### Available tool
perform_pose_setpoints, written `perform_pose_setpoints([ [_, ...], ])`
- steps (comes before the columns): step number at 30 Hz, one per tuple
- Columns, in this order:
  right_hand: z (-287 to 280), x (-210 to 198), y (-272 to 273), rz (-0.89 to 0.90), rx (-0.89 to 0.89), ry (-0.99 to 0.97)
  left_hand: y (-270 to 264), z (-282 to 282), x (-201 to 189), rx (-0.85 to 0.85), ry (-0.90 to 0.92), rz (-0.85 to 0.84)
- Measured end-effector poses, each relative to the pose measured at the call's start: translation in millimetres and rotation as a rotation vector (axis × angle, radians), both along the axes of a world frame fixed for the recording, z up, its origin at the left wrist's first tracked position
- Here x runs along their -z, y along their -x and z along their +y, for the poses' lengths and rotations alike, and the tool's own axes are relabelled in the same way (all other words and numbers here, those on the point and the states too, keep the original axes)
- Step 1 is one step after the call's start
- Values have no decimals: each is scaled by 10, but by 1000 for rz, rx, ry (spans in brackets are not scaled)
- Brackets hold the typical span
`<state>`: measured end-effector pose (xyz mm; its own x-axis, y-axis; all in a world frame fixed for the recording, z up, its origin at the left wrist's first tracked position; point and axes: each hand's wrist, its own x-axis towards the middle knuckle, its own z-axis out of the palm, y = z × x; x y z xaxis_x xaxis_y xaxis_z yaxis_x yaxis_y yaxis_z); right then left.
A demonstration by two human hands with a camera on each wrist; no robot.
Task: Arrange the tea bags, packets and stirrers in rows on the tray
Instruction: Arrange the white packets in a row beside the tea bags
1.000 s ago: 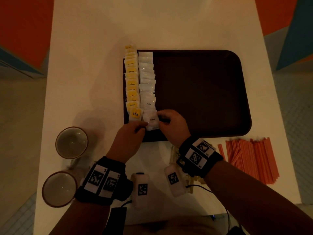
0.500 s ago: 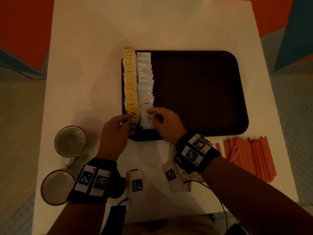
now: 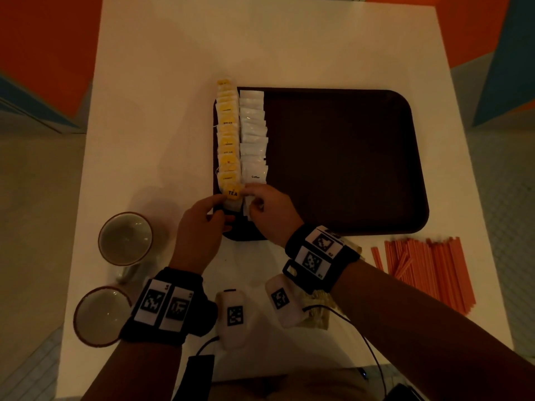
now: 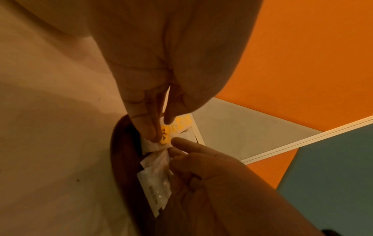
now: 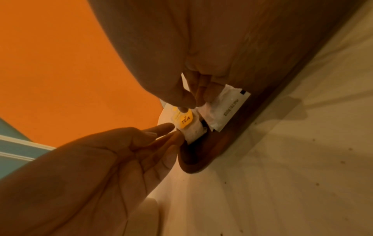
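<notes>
A dark brown tray holds a row of yellow tea bags along its left edge and a row of white packets beside it. My left hand touches the left edge of the nearest tea bag, marked TEA, with straight fingers. My right hand pinches the far end of the nearest white packet, which lies flat on the tray, its thumb against the tea bag's label. Orange stirrers lie in a pile on the table, right of the tray's near corner.
Two empty cups stand at the near left of the white table. Two small white tagged devices with a cable lie near the front edge. Brownish packets show under my right wrist. Most of the tray is bare.
Both hands shifted a little left along the tray's near edge. The white packet went down at the near end of its row, and my left fingers moved onto the TEA bag.
</notes>
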<state>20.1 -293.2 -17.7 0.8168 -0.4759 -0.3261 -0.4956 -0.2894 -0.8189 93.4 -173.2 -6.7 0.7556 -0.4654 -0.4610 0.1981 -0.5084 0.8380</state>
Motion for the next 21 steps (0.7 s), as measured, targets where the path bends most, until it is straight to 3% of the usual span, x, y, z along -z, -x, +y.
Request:
perform_pose_setpoints([
  [18,76,27,-124,-107,-61,103,-7,36,-5,21,15,-45],
  [21,-46,-21,-38,-86,32,72,-15,46,9,-8,-11,-48],
])
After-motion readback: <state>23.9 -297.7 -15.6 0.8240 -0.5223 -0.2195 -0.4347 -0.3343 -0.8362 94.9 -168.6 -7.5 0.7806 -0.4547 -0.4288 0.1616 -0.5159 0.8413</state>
